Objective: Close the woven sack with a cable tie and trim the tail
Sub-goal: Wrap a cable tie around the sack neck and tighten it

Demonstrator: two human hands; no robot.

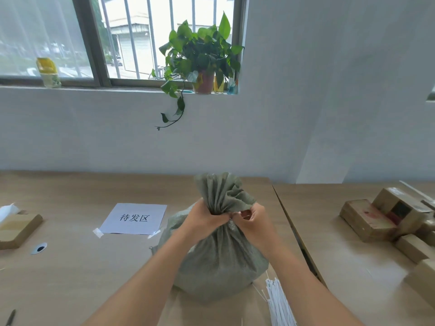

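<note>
A grey-green woven sack stands upright on the wooden table, its mouth gathered into a bunched neck with the loose top fanning above. My left hand is clenched around the neck from the left. My right hand presses against the neck from the right, fingers curled as if pinching something small; what it pinches is hidden by the fingers. A bundle of white cable ties lies on the table just right of the sack's base, under my right forearm.
A taped paper sheet with printed characters lies left of the sack. Cardboard boxes sit at the right, another box at the left edge. A cable hole and a dark pen-like item are at the front left. A seam splits two tabletops.
</note>
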